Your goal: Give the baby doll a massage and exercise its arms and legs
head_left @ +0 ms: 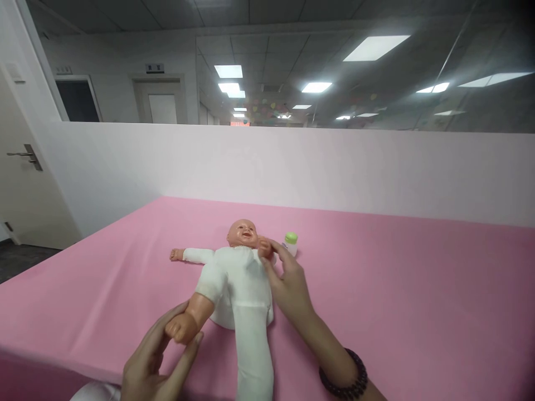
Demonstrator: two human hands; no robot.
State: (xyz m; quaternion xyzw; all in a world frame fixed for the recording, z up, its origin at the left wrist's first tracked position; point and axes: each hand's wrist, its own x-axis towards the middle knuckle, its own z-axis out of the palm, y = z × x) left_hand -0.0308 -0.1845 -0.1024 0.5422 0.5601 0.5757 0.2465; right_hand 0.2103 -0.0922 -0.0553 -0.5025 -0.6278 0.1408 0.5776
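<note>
A baby doll (248,278) with a white cloth body lies on its back, its head away from me. My left hand (156,359) is closed around the doll's bare foot (183,327), fingers on one side and thumb on the other; that leg is lifted and bent outward. With thumb and fingers, my right hand (288,278) grips the doll's small hand (264,247) beside its head. The doll's other arm (198,255) stretches out flat to the left. Its second leg points toward me, with the foot out of the picture.
Pink cloth (376,289) covers the table. A small jar with a green lid (291,238) stands just beyond my right hand. A low white wall (313,167) with glass above runs along the far side. At the left is a door (29,184).
</note>
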